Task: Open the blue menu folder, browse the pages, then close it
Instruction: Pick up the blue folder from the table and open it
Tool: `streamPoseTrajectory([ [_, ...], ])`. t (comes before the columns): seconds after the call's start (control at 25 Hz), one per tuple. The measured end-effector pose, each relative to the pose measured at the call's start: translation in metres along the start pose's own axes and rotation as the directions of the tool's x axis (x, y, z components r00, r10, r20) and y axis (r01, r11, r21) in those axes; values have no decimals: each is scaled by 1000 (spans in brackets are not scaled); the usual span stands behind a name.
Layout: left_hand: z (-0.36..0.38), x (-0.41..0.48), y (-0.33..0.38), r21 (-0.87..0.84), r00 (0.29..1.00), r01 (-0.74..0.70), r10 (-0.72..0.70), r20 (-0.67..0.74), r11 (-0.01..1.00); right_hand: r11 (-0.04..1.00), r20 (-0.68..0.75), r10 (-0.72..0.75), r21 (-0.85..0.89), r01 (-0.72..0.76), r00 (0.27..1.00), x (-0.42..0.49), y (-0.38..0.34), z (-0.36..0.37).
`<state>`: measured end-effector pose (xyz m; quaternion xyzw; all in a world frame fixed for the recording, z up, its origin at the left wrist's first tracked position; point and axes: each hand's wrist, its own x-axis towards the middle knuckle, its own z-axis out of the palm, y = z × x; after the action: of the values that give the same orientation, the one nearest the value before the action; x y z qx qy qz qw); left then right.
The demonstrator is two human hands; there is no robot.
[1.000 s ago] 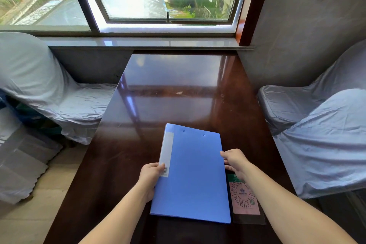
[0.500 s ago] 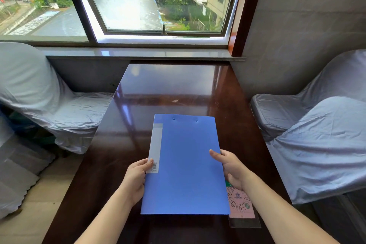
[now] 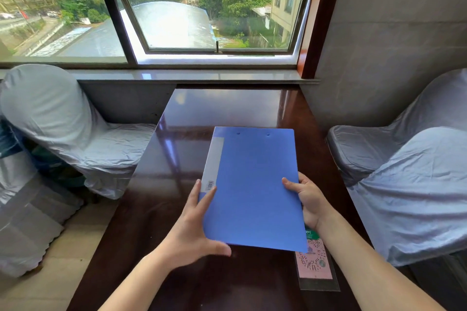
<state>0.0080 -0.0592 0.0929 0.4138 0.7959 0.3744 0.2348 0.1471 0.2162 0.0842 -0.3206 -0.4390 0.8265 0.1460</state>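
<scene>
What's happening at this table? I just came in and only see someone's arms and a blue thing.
A person is holding a closed blue menu folder with both bare hands over a dark wooden table. The left hand grips its spine side and near corner; the right hand holds the opposite long edge. The folder is not yet open. A pink QR-code card lies on the table, partly under the folder's near right corner.

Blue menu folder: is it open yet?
No, the blue menu folder shows only its closed cover, with the left hand and right hand gripping its side edges.
</scene>
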Motion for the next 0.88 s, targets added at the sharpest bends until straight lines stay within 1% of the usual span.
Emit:
streamPoseTrajectory([
  [0.04,0,-3,0,97,1000,-21,19,25,995,1000,9,-7,-2,7,1000,-1,-3,1],
  [0.12,1,-6,1,203,998,-56,58,-5,978,1000,29,-19,-5,19,999,-3,-8,4],
  [0.24,0,-7,4,226,984,-90,122,-131,970,1000,56,-27,-3,27,998,-7,-15,11],
  [0.36,-2,-10,4,215,981,-98,130,-143,972,999,75,-38,25,36,996,-12,-19,16],
  [0.4,-3,-11,4,192,983,-89,117,-139,977,998,99,-35,46,31,994,-14,-20,19],
  [0.44,-3,-12,5,151,986,-77,98,-138,986,997,139,-11,77,1,990,-17,-22,21],
  [0.48,-4,-12,6,93,987,-63,76,-141,994,995,145,27,90,-41,989,-18,-24,25],
  [0.56,-2,-12,10,-15,989,-39,36,-146,999,966,208,144,181,-182,968,-22,-26,33],
  [0.64,-1,-13,8,-79,986,-26,13,-166,997,928,288,148,291,-233,946,-24,-28,39],
  [0.76,-4,-14,6,-137,970,-30,-4,-242,990,964,177,136,205,-172,975,-15,-29,36],
  [0.84,-10,-15,9,-216,959,-67,3,-285,974,989,213,108,80,-127,971,-17,-26,33],
  [0.88,-12,-14,10,-259,955,-92,12,-297,962,997,198,76,2,-78,977,-14,-25,32],
])
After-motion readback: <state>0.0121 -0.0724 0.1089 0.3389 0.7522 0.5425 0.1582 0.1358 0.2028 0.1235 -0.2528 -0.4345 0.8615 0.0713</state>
